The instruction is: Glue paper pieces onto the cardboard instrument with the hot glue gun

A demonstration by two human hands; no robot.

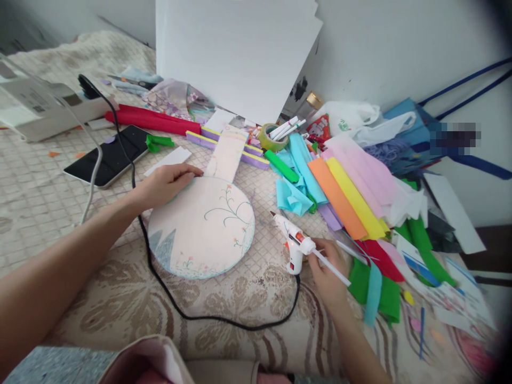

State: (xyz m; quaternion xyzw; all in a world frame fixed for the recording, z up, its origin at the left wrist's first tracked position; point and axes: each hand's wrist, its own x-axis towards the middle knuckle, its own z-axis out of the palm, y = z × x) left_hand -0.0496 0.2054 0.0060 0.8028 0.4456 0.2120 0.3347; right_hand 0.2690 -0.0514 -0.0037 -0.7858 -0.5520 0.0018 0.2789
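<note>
Head view: a bed (60,213) covered with a patterned blanket is seen, with craft things spread over it. The left hand (168,184) is laid flat on the upper left edge of a round paddle-shaped fan piece (204,229), fingers stretched out and pressing down, nothing being clasped. The fan piece, painted with a thin plant stem and pale leaves, lies near the middle of the bed, its handle pointing toward the far edge. The right hand (330,266) is closed around the rear of a white glue gun (294,242), a glue stick (332,266) projecting from the back past the fingers; the nozzle is aimed toward the fan piece but is held apart from it. A black cord (192,312) runs from the gun in a loop along the near side of the fan piece. A phone (110,157) lies toward the left edge. Coloured foam strips (348,197) are piled to the right, and a tape roll (272,140) with pens sits beyond the handle. White sheets (236,53) lean against the wall at the far edge.
</note>
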